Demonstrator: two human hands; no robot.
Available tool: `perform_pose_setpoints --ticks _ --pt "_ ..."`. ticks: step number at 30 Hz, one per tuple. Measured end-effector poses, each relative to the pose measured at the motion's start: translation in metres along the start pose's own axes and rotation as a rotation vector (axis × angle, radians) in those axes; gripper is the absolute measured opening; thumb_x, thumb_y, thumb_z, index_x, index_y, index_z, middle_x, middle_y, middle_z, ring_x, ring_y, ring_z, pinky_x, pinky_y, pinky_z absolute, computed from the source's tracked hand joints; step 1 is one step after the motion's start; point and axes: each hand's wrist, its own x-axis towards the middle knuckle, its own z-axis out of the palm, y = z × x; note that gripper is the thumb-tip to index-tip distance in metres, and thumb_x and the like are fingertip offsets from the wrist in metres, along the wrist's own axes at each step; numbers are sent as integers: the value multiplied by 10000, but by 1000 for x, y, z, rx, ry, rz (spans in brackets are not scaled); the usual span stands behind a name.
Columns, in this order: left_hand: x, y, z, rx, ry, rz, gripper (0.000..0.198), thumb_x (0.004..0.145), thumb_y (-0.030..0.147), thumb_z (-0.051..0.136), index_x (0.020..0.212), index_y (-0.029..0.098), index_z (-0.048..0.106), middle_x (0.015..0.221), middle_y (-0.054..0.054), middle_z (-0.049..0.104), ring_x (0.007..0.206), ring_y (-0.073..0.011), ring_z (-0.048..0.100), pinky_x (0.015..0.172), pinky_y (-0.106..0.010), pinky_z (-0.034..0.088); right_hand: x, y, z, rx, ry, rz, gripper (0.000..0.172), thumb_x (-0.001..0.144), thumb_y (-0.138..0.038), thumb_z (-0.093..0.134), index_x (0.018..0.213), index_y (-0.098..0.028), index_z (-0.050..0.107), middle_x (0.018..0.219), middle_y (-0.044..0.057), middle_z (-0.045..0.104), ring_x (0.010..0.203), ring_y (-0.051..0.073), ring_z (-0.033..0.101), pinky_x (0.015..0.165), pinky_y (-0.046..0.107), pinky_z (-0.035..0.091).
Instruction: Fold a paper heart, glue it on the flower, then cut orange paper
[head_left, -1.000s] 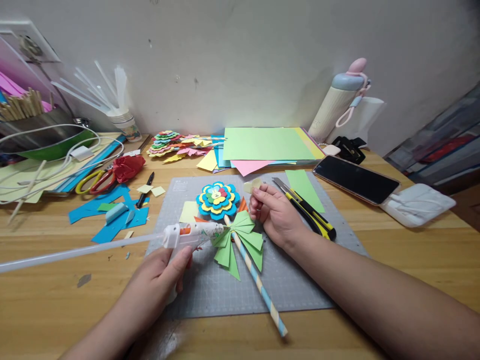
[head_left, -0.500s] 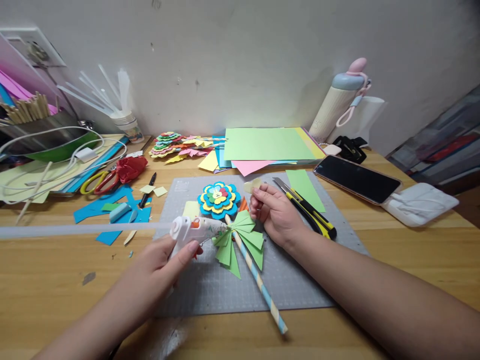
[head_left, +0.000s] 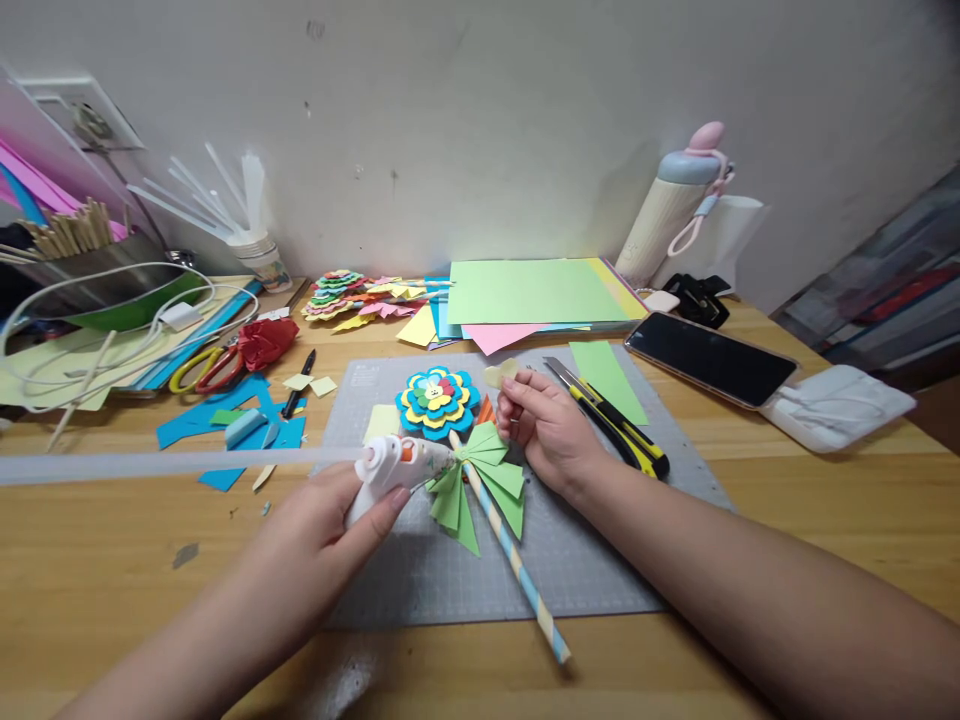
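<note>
My left hand (head_left: 322, 535) is closed round a white glue gun (head_left: 397, 465) with a long clear glue stick (head_left: 150, 465) trailing left; its nozzle points at the middle of the green folded paper leaves (head_left: 484, 480). The leaves lie on a blue-and-white striped paper stick (head_left: 517, 570) on the grey cutting mat (head_left: 592, 560). Just above them sits a layered blue, yellow and green paper flower (head_left: 437, 398). My right hand (head_left: 547, 430) rests curled beside the leaves on the right, fingers pressed together, with what they hold hidden.
A yellow-black utility knife (head_left: 615, 430) and a green paper strip (head_left: 607, 380) lie right of my hand. Behind are coloured paper sheets (head_left: 532, 290), paper flowers (head_left: 337, 290), a phone (head_left: 709, 358), a bottle (head_left: 671, 205). Scissors (head_left: 202, 365), blue scraps (head_left: 240, 430) and cables lie left.
My left hand has brought the glue gun slightly right and up, and the glue stick has swung level. My right hand stays by the leaves.
</note>
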Motion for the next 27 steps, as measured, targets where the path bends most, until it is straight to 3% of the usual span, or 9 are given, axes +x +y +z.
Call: perform_pose_setpoints --ticks 2,7,12,17,20,22,24,27 --pt "1 1 -1 110 -48 28 347 815 496 505 654 227 654 471 15 496 688 -216 555 628 -291 428 -1 0 0 -2 3 2 272 660 -333 776 694 -207 537 549 -65 546 484 77 484 452 183 400" --pt "4 -3 -2 204 -41 5 381 815 545 479 771 223 677 711 -23 654 675 -203 569 629 -292 428 -1 1 -1 -7 2 1 262 658 -324 773 693 -200 545 550 -61 543 489 77 483 455 186 403" --pt "3 -7 -3 76 23 -90 432 777 615 494 768 224 679 478 26 489 437 -133 427 421 -225 327 -1 0 1 -6 -6 8 265 649 -331 775 686 -195 550 554 -61 533 486 74 478 449 186 390" --pt "-1 -11 0 -304 145 -312 510 762 644 496 673 164 643 453 4 490 384 -99 400 369 -193 295 -2 -1 2 -9 6 13 271 640 -336 779 685 -198 550 547 -61 536 483 77 478 447 187 388" --pt "-1 -14 6 -723 63 -349 466 859 544 423 817 144 658 409 19 440 328 -77 337 332 -169 275 -2 -1 2 -13 5 13 267 652 -338 775 684 -198 549 550 -60 535 491 80 483 452 189 392" --pt "0 -16 9 -996 32 -375 413 914 446 380 908 132 647 480 6 489 330 -63 328 311 -152 280 -2 0 1 -14 -3 11 258 666 -335 767 687 -196 550 555 -59 535 496 80 484 457 190 394" --pt "1 -17 11 -1229 14 -427 368 944 355 345 921 122 629 607 -21 544 354 -46 344 294 -131 279 -1 1 0 -15 -8 8 245 681 -326 758 692 -194 552 559 -57 535 498 80 481 460 191 395" --pt "2 -17 12 -1408 -122 -567 357 951 325 336 879 109 611 659 -24 531 373 -31 353 278 -105 250 -1 2 -1 -17 -12 3 234 696 -316 748 696 -192 550 564 -54 537 497 80 479 458 192 393"
